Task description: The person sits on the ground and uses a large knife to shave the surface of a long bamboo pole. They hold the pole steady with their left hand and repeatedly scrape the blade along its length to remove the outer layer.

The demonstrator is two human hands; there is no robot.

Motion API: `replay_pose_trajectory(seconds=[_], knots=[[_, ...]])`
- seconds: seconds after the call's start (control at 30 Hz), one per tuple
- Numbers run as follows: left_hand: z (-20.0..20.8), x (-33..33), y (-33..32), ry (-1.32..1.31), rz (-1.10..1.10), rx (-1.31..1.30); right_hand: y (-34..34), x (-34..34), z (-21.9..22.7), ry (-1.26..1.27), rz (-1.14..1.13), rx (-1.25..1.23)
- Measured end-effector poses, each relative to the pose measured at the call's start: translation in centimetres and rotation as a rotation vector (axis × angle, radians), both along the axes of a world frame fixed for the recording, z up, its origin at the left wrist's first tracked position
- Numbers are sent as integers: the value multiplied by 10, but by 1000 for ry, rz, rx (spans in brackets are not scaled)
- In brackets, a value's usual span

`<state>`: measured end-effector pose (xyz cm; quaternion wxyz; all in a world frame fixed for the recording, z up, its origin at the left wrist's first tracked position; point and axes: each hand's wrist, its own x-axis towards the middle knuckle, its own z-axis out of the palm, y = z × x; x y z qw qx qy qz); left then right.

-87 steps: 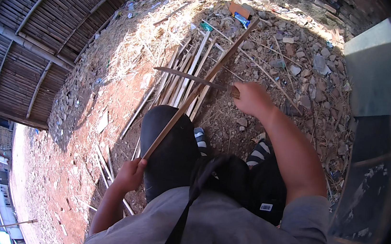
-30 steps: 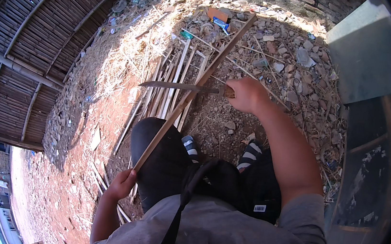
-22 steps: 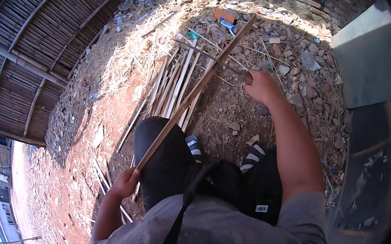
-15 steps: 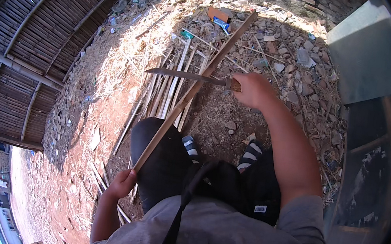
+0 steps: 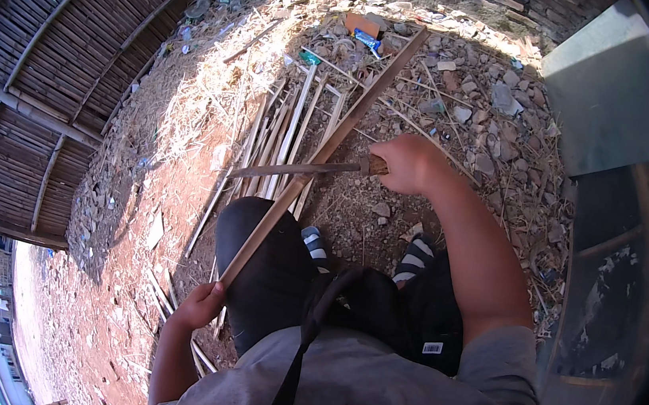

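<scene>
My left hand point(image 5: 201, 304) is closed round the near end of a long bamboo strip point(image 5: 263, 232). The strip rests across my left thigh and slants away to the far right, over the rubble. In my right hand point(image 5: 407, 164) is the wooden handle of a machete point(image 5: 296, 169). Its long dark blade points left and crosses the strip about midway, lying against or just over it; I cannot tell whether the edge bites in. Beneath the strip, several split bamboo strips point(image 5: 273, 145) lie in a loose bundle on the ground.
Stones and rubble point(image 5: 499, 146) cover the ground at the far right, with a blue wrapper point(image 5: 367, 42) among them. A woven bamboo wall point(image 5: 79, 38) stands at the left. Pale and dark panels point(image 5: 621, 92) lean at the right. My sandalled feet point(image 5: 414, 258) are close below the blade.
The machete has moved down along the bamboo strip toward me, and my right hand has come nearer with it. My left hand keeps its hold almost in place.
</scene>
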<state>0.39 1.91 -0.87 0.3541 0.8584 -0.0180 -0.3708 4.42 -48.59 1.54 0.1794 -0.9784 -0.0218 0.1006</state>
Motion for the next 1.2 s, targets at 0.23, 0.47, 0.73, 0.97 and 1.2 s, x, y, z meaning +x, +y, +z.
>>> replay_pose_trajectory(seconds=[0.23, 0.47, 0.73, 0.97, 1.2], knots=[[8, 7, -3, 133, 72, -45, -42, 5, -36, 24, -278, 253], [4, -4, -8, -38, 72, 23, -30, 6, -43, 49, -162, 400], [16, -29, -35, -723, -121, 501, -17, 7, -46, -58, -118, 285], [7, -42, -44, -796, -118, 625, -1, -2, -20, -41, -107, 63], [6, -38, -46, -780, -170, 499, 7, 1, -46, -130, 43, 146]])
